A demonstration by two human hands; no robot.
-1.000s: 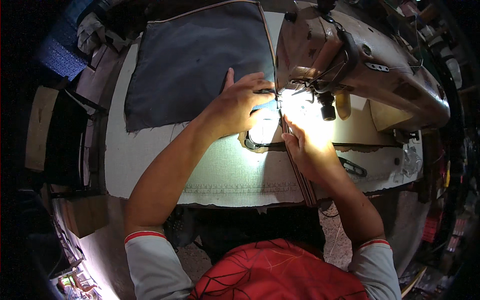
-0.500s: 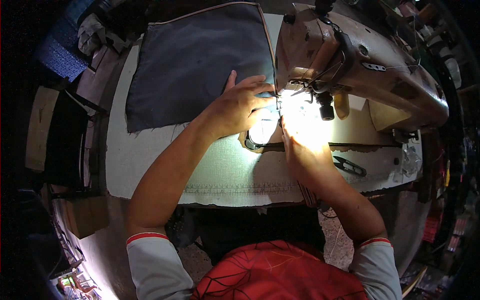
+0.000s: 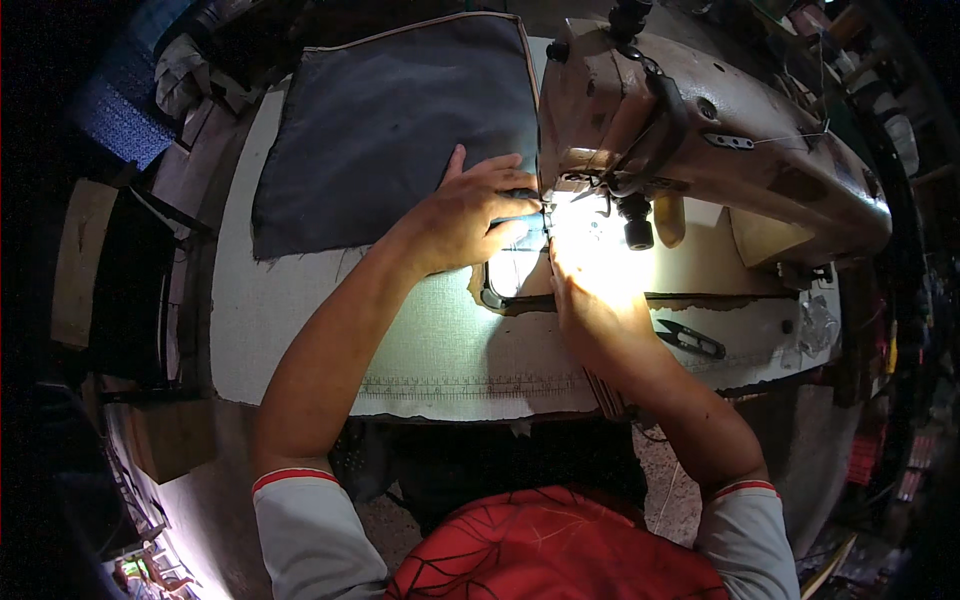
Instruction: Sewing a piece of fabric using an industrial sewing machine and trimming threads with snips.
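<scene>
A dark grey fabric panel (image 3: 380, 130) lies on the sewing table, a tan-edged trim (image 3: 531, 62) running along its far and right edges. My left hand (image 3: 465, 212) rests on the panel's near right part, fingers spread, thumb out to the side, fingertips close to the needle area. The sewing machine (image 3: 730, 120) stands on the right with its head over the panel's right edge. Just in front of the presser foot is my right hand (image 3: 598, 285), beside the fabric edge. Strong lamp glare washes out its fingers, so whatever they hold is hidden.
Black thread snips (image 3: 690, 338) lie right of my right forearm. A clear plastic bag (image 3: 820, 325) sits at the table's right end. A printed ruler scale (image 3: 470, 386) follows the near edge. Narrow strips (image 3: 603, 393) hang over that edge. A cardboard box (image 3: 172, 437) stands lower left.
The view has shifted slightly, with the machine appearing a little further left and lower. Both hands stay at nearly the same places beside the needle area.
</scene>
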